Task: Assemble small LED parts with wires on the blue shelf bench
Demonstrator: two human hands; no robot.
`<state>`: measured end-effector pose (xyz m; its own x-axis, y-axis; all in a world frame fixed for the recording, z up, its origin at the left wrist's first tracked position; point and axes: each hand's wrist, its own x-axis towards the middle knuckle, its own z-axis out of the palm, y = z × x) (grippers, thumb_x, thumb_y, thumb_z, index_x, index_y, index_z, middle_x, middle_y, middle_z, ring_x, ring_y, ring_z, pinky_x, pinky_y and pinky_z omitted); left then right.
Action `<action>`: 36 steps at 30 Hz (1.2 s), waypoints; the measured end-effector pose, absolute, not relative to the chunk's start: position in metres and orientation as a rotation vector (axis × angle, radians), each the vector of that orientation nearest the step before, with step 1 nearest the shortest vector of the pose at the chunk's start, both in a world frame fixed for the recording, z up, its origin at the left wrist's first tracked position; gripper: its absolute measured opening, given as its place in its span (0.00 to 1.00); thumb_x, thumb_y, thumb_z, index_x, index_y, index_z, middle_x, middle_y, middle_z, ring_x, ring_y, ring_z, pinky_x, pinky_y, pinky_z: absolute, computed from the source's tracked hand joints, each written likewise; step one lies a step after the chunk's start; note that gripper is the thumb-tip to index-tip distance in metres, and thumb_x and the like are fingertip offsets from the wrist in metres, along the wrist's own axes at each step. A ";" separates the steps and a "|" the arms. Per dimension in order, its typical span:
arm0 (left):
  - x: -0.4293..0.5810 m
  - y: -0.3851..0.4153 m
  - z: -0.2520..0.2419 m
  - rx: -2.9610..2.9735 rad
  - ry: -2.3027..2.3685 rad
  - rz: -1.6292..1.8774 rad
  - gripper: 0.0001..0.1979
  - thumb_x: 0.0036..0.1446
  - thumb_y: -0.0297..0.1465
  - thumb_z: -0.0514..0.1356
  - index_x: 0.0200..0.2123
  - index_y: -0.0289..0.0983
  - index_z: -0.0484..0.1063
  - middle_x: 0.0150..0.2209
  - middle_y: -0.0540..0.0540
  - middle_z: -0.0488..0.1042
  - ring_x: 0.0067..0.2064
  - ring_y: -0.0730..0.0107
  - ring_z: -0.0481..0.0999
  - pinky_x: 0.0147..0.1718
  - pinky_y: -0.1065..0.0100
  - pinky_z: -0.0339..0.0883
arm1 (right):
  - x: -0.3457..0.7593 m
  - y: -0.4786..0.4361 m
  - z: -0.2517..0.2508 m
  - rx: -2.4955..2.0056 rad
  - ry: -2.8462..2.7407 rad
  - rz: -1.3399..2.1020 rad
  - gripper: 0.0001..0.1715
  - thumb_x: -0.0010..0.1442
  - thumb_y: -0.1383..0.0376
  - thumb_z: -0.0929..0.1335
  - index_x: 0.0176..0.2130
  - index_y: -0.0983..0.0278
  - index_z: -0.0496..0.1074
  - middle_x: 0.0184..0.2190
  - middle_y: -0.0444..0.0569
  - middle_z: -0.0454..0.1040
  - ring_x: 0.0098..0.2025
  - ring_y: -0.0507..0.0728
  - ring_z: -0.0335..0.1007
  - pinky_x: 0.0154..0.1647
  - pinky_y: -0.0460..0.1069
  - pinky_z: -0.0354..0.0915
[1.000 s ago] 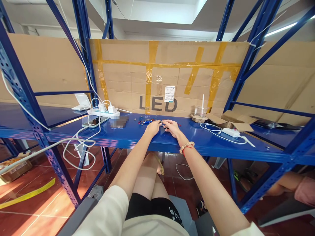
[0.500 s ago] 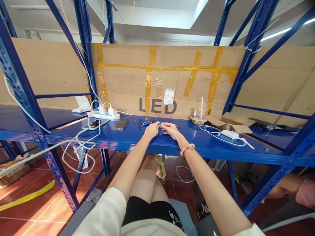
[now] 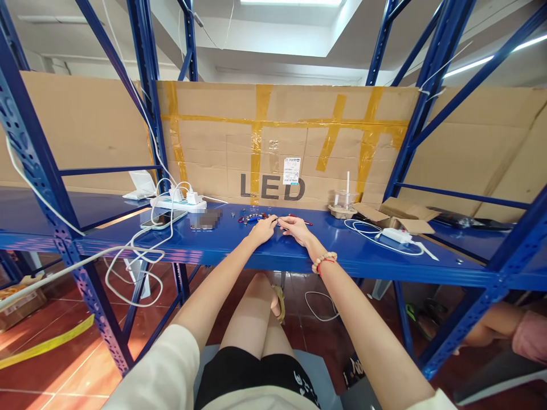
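While the shelf spreads out on both sides of my fingers, I start well to their left, where a phone lies flat with white cables trailing across it. Just beyond the phone I see a power strip with plugs in it. Closer to my fingers, still on the left, sits a dark item too blurred for me to name. Small parts, some blue and red, lie just beyond my left fingers.

My left hand is over the shelf with its fingers bent and close together. Between its fingertips and those of my right hand I make out a thin dark piece, too small to identify; from here I cannot tell which fingers pinch it. The right hand's fingers are bent too, pointing left at the other hand.

A red stick shows just behind the right fingers. Well to their right and farther back stands a clear cup with an upright straw; farther right are a white adapter and an opened carton.
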<state>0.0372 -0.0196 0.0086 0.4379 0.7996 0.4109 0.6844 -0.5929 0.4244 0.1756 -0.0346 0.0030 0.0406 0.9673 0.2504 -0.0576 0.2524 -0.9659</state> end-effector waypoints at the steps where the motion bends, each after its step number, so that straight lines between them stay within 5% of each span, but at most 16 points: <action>1: 0.037 -0.019 0.008 2.492 1.287 0.879 0.16 0.61 0.35 0.41 0.46 0.43 0.64 0.45 0.47 0.72 0.46 0.65 0.71 0.45 0.64 0.63 | 0.176 -0.034 0.003 -0.986 -1.246 1.034 0.15 0.36 0.63 0.75 0.28 0.66 0.74 0.25 0.44 0.72 0.25 0.46 0.63 0.19 0.39 0.63; 27: 0.034 -0.012 0.002 2.515 1.283 0.977 0.12 0.56 0.32 0.49 0.43 0.41 0.66 0.44 0.45 0.73 0.47 0.62 0.70 0.46 0.61 0.63 | 0.172 -0.036 0.002 -1.040 -1.364 0.890 0.14 0.39 0.63 0.75 0.25 0.69 0.72 0.23 0.46 0.70 0.21 0.46 0.64 0.16 0.41 0.65; 36: 0.031 0.001 -0.003 2.523 1.077 1.079 0.13 0.53 0.29 0.52 0.42 0.37 0.69 0.44 0.45 0.73 0.46 0.65 0.71 0.48 0.64 0.63 | 0.173 -0.031 0.000 -1.111 -1.396 0.898 0.14 0.41 0.61 0.74 0.22 0.69 0.71 0.15 0.43 0.67 0.18 0.46 0.63 0.16 0.40 0.64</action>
